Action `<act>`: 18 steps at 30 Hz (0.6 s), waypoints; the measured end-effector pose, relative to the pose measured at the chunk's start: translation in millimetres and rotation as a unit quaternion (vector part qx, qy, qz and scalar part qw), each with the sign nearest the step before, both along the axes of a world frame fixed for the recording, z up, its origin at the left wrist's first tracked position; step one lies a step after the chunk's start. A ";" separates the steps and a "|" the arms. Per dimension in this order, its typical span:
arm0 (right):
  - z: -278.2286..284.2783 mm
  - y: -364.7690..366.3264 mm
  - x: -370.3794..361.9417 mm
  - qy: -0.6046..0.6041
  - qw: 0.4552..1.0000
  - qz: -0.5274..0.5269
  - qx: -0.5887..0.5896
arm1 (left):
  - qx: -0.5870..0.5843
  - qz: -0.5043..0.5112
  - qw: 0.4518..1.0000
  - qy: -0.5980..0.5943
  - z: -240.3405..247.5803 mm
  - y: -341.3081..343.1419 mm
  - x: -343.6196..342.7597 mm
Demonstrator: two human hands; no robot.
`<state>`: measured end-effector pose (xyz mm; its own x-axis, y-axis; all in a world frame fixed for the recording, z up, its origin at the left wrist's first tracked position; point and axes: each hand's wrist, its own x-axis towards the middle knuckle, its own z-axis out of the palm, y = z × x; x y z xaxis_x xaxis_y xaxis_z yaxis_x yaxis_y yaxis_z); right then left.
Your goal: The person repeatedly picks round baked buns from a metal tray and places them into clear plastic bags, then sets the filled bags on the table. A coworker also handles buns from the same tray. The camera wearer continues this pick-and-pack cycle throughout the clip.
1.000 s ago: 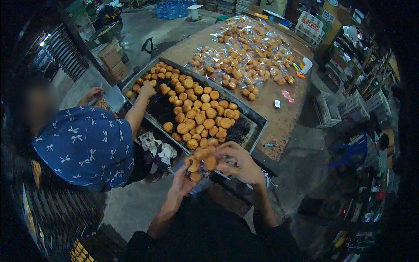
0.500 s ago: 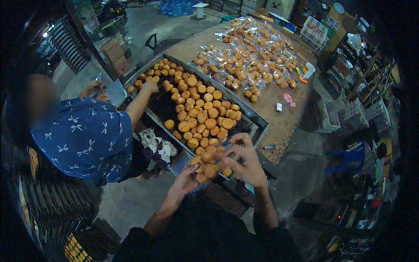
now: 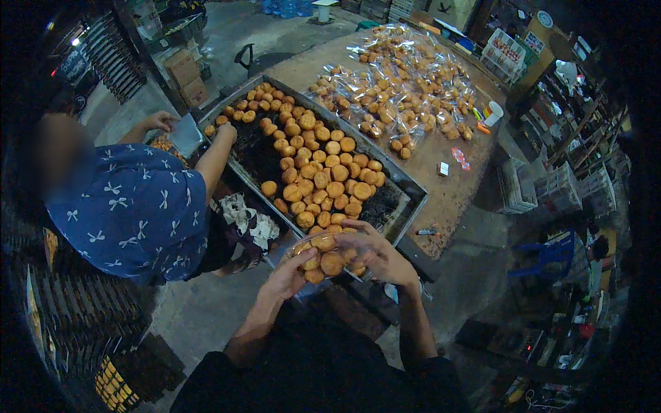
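golden buns sit in a clear bag, low in the middle of the frame, just below the tray. left hand cups it from under, right hand grips its top. a loose grip could spill buns to the floor.

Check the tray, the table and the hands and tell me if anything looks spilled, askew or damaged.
Nothing stands out. The golden buns lie inside the metal tray, with dark bare patches where some are gone. The filled clear bags sit heaped on the wooden table. The left hand and right hand cup a clear bag of buns.
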<state>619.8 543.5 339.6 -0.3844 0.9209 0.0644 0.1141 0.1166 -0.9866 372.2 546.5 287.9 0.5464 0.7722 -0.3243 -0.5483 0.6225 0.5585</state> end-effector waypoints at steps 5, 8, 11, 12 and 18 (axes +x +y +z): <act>-5.4 11.6 2.7 0.031 0.991 -0.066 -0.112 | 0.023 -0.026 0.999 -0.003 -13.2 11.7 -4.9; -8.9 25.8 17.8 -0.020 0.991 -0.054 -0.119 | 0.039 -0.029 0.999 0.003 -24.5 9.3 -8.0; -7.5 37.9 46.3 -0.135 0.983 -0.120 0.021 | 0.066 -0.014 0.992 0.103 -42.3 1.4 -25.4; -5.5 41.6 59.4 -0.167 0.973 -0.144 0.071 | 0.082 -0.003 0.987 0.139 -51.3 -2.6 -33.2; 17.5 112.4 174.6 -0.330 0.857 -0.364 0.155 | 0.177 -0.035 0.868 0.462 -121.0 -7.9 -64.4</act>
